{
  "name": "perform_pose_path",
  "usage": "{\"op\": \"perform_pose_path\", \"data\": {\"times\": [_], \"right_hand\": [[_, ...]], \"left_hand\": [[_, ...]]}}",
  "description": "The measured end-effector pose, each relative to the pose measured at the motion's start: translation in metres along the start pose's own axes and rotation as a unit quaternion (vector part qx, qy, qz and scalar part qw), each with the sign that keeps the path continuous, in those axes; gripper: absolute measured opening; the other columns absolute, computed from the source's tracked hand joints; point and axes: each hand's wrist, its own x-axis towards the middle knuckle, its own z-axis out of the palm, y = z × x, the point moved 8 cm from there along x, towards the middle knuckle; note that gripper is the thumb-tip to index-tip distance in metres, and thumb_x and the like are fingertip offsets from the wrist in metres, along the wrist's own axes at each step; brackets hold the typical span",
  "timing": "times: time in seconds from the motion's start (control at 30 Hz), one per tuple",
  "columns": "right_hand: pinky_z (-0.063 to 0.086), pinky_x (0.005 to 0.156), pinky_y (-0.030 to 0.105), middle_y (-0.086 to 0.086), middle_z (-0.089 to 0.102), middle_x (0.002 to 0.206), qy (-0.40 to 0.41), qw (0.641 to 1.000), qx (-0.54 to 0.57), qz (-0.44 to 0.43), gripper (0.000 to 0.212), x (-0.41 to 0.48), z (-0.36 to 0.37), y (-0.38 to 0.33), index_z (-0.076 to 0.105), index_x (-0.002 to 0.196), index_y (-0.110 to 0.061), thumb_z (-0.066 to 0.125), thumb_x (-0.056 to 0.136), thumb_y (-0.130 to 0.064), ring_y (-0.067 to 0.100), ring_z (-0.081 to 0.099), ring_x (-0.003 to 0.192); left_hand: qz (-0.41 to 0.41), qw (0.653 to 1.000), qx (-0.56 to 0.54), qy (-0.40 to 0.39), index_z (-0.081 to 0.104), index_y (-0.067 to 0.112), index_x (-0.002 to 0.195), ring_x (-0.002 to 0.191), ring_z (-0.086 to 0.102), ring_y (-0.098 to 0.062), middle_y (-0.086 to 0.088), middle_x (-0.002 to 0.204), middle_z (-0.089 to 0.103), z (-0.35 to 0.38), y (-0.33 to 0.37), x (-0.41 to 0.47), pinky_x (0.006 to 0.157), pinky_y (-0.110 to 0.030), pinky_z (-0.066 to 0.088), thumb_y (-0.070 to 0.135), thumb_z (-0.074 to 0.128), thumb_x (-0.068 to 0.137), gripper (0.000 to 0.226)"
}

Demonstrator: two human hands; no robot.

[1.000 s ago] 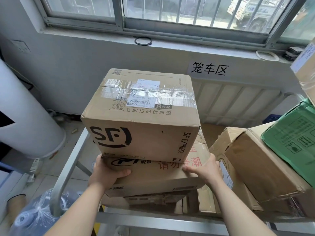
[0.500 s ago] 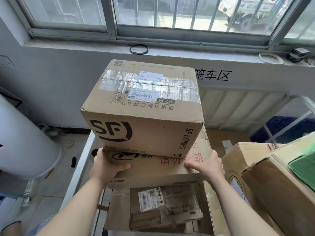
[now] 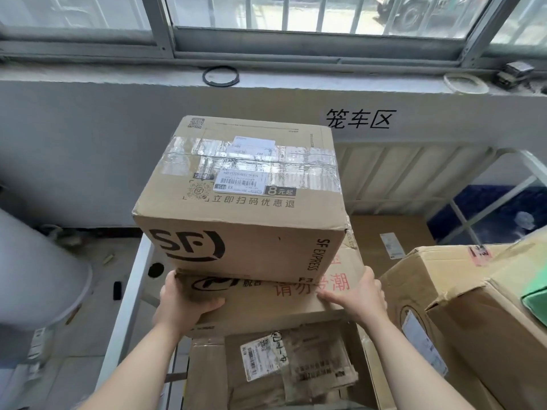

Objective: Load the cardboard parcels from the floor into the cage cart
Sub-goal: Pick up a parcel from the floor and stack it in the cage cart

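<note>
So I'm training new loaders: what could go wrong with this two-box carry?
The SF box only rests on the lower box; the left hand and right hand hold just the lower one, so a tilt could slide it off.
The parcel beneath looks lumpy, so the stack may land crooked.

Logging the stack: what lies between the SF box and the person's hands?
Head view: a flatter carton with red lettering; left hand and right hand grip it, SF box resting on top.
</note>
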Motion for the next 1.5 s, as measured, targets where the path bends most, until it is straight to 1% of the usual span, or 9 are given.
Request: {"op": "perform_pose_path", "data": {"times": [0.2,0.43,0.63,0.77,0.97,1.1,1.27,1.37,1.5], "right_hand": [[0.035,0.110,0.050,0.013,0.040,0.141,-0.016,1.000,-0.007,0.011,0.136,-0.004,-0.001,-0.001,0.016,0.146,-0.016,0.085,0.043,-0.072,0.033,0.038,0.133],[0.036,0.110,0.050,0.015,0.043,0.140,0.000,1.000,0.006,0.012,0.136,-0.002,-0.002,-0.006,0.020,0.147,-0.014,0.087,0.042,-0.069,0.033,0.039,0.133],[0.037,0.108,0.051,0.015,0.045,0.137,0.011,1.000,0.011,0.012,0.133,0.005,0.001,-0.012,0.023,0.145,-0.016,0.086,0.041,-0.071,0.034,0.041,0.130],[0.036,0.108,0.050,0.016,0.045,0.136,0.014,1.000,0.020,0.003,0.129,0.009,0.008,-0.026,0.026,0.144,-0.015,0.088,0.044,-0.066,0.036,0.041,0.129],[0.037,0.106,0.048,0.015,0.045,0.137,-0.006,1.000,-0.005,-0.010,0.124,0.009,0.020,-0.046,0.025,0.144,-0.015,0.087,0.048,-0.066,0.035,0.043,0.129],[0.037,0.107,0.049,0.016,0.043,0.138,-0.008,1.000,0.006,-0.003,0.126,0.013,0.020,-0.047,0.025,0.143,-0.014,0.089,0.046,-0.063,0.035,0.040,0.130],[0.034,0.109,0.047,0.015,0.041,0.141,-0.010,1.000,-0.014,0.004,0.131,0.011,0.020,-0.049,0.020,0.146,-0.015,0.088,0.046,-0.067,0.035,0.038,0.133],[0.027,0.115,0.046,0.015,0.033,0.148,0.000,0.999,-0.052,0.000,0.138,0.008,0.015,-0.053,0.014,0.150,-0.014,0.083,0.046,-0.073,0.035,0.032,0.138],[0.012,0.120,0.044,0.015,0.016,0.158,0.021,0.995,-0.087,-0.053,0.136,0.003,0.012,-0.068,0.004,0.154,-0.019,0.083,0.054,-0.067,0.033,0.015,0.147]], "left_hand": [[-0.003,1.000,-0.002,0.007,0.034,0.021,0.136,0.132,0.033,-0.026,0.000,0.137,0.042,-0.001,0.010,-0.009,0.102,-0.056,0.041,0.042,0.093,0.050,0.106],[0.004,1.000,-0.022,-0.002,0.034,0.024,0.132,0.130,0.036,-0.027,-0.001,0.136,0.040,-0.002,0.014,-0.008,0.100,-0.057,0.043,0.040,0.093,0.053,0.100],[-0.007,0.999,-0.033,-0.009,0.034,0.041,0.114,0.126,0.043,-0.024,0.011,0.121,0.048,-0.009,0.017,0.000,0.097,-0.056,0.046,0.053,0.091,0.041,0.093],[-0.014,0.999,-0.034,-0.002,0.037,0.041,0.119,0.120,0.048,-0.022,0.010,0.122,0.053,-0.024,0.015,0.011,0.094,-0.054,0.049,0.062,0.088,0.034,0.101],[-0.042,0.999,-0.020,0.006,0.035,0.034,0.133,0.117,0.052,-0.025,0.004,0.130,0.048,-0.034,-0.005,0.015,0.094,-0.052,0.050,0.069,0.087,0.028,0.122],[-0.048,0.999,-0.010,0.005,0.035,0.032,0.132,0.119,0.050,-0.027,0.002,0.132,0.047,-0.031,-0.006,0.019,0.096,-0.052,0.049,0.065,0.088,0.030,0.120],[-0.075,0.997,0.027,0.014,0.027,0.027,0.139,0.129,0.039,-0.032,-0.005,0.138,0.043,-0.034,-0.007,0.018,0.103,-0.055,0.041,0.068,0.085,0.029,0.131],[-0.103,0.992,0.058,0.043,0.018,0.018,0.145,0.135,0.031,-0.038,-0.014,0.146,0.034,-0.037,0.001,0.012,0.107,-0.056,0.035,0.055,0.090,0.041,0.132],[-0.092,0.988,0.050,0.117,0.014,0.009,0.148,0.137,0.026,-0.040,-0.019,0.149,0.027,-0.044,0.021,0.002,0.106,-0.056,0.035,0.037,0.081,0.070,0.107]]}}
